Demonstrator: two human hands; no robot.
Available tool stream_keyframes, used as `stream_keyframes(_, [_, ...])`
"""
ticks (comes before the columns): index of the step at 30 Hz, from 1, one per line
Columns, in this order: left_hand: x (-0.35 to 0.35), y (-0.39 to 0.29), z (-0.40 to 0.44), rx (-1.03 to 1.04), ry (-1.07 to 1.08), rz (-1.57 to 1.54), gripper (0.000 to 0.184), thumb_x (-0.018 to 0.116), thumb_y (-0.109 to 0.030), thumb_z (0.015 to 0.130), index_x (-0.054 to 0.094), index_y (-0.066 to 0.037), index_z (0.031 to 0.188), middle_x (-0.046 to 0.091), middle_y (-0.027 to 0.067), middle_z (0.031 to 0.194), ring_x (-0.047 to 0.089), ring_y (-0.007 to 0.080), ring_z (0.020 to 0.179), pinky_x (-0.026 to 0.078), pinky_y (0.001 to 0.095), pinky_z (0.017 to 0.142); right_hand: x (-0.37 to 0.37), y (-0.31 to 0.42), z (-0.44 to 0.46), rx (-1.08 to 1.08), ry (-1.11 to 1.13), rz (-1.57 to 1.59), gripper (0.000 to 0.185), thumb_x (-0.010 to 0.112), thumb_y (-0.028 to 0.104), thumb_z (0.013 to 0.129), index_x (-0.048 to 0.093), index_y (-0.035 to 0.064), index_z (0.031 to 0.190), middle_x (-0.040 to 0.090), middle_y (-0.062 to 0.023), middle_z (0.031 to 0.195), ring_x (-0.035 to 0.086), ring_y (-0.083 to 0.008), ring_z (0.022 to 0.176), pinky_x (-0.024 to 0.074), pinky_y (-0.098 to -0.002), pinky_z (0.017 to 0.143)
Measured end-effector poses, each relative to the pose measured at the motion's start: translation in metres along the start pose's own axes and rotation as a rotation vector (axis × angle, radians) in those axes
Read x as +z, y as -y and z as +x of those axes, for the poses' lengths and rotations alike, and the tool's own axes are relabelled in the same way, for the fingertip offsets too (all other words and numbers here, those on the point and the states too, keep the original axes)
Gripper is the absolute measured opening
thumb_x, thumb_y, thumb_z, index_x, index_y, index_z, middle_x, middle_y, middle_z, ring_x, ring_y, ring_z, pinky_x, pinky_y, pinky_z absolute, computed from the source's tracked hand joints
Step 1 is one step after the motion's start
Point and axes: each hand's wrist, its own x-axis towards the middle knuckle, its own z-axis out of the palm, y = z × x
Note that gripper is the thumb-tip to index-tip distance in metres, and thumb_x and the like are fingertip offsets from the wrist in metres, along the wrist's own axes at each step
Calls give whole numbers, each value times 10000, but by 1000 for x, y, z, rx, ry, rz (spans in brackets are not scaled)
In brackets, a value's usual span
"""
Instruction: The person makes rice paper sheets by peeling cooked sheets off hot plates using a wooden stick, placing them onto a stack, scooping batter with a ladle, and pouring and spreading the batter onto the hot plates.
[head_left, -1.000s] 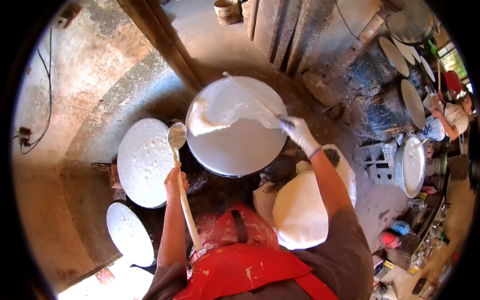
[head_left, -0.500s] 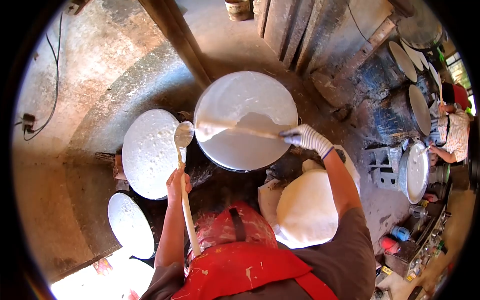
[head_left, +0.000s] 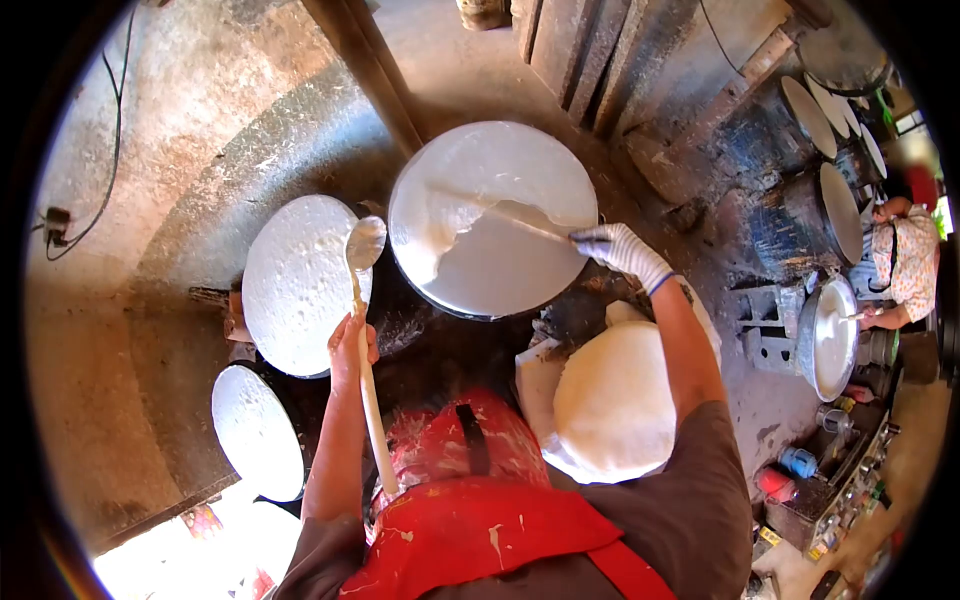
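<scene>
My bare left hand (head_left: 353, 350) is wrapped round the long pale handle of a ladle (head_left: 366, 245), whose bowl is up over the right edge of a round pan of bubbly white batter (head_left: 300, 285). In a striped glove, my right hand (head_left: 622, 252) grips a thin pale stick (head_left: 530, 226) that reaches left across a large round griddle (head_left: 495, 270). A white layer (head_left: 500, 155) covers the griddle's far part and left side, with an uneven edge; the near part looks smooth and grey. The stick's far end is blurred.
Another white-filled pan (head_left: 256, 432) stands at the lower left. Near my right arm is a cloth-covered round mound (head_left: 618, 400). A co-worker (head_left: 912, 265) at the far right reaches over a basin (head_left: 832, 338). Dark drums (head_left: 800, 225) and a wooden post (head_left: 370, 75) stand farther back.
The stick in my right hand has swung from pointing away to lying leftward across the griddle. The ladle stays in my left hand. The whole view has shifted slightly.
</scene>
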Motion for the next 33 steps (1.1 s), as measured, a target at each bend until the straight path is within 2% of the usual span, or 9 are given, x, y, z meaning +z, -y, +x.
stream_keyframes(3, [0,6,1,-24,-5,-43,266,529,-235,857,553,-31,1026,462,27,573,396,101,371,325,217,344,28,-29,16,-325,-36,-130,269,636,152,805,624,91,1066,594,30,751,467,-35,609,404,-203,542])
stream_keyframes(5, [-1,9,-4,-45,-1,-14,276,540,-245,853,561,-32,1027,463,25,571,403,100,371,323,214,341,38,-16,-11,34,172,-63,267,636,132,802,623,72,1062,630,23,790,500,-48,647,441,-207,590])
stream_keyframes(7, [-5,15,-8,-41,38,-2,279,548,-252,850,570,-38,1026,468,21,571,407,96,368,318,210,337,27,-22,-38,58,190,-100,270,644,126,793,626,67,1055,644,2,809,513,-60,649,445,-209,590])
stream_keyframes(11, [-5,16,-21,-85,100,92,272,558,-246,842,575,-44,1023,477,18,574,407,91,359,321,207,333,43,-32,-79,-53,-454,7,268,645,104,780,626,43,1041,640,-44,844,545,-83,691,464,-214,641])
stream_keyframes(13, [-4,19,-26,-41,206,139,260,556,-233,839,576,-40,1013,476,15,572,410,91,360,331,207,332,75,-91,-67,-211,-488,40,257,641,93,780,625,24,1028,641,-55,865,559,-102,754,470,-229,715])
stream_keyframes(18, [3,13,-33,-14,414,209,245,529,-184,855,559,-13,1028,456,5,561,403,81,350,332,193,322,142,-45,-118,-43,-293,89,309,616,117,791,592,38,1089,646,-38,862,565,-126,800,452,-253,722])
stream_keyframes(23, [-2,2,-45,158,650,34,323,507,-187,866,507,-1,1130,452,13,591,402,69,380,339,182,339,217,-6,-173,118,-612,-189,369,591,139,801,543,94,1164,637,-55,905,580,-167,813,455,-272,757])
stream_keyframes(27, [-12,-47,-72,293,596,-121,365,490,-200,872,485,-12,1185,446,21,587,374,69,375,326,179,335,318,54,-141,-122,-754,587,430,560,105,841,418,43,1242,599,-89,869,563,-112,591,470,-226,495])
stream_keyframes(33, [-60,-36,-63,210,536,-166,385,486,-233,883,474,-5,1193,429,16,574,350,64,356,295,182,324,409,59,-11,128,-464,1067,415,542,491,817,540,101,960,493,-14,552,358,-81,354,263,-212,326])
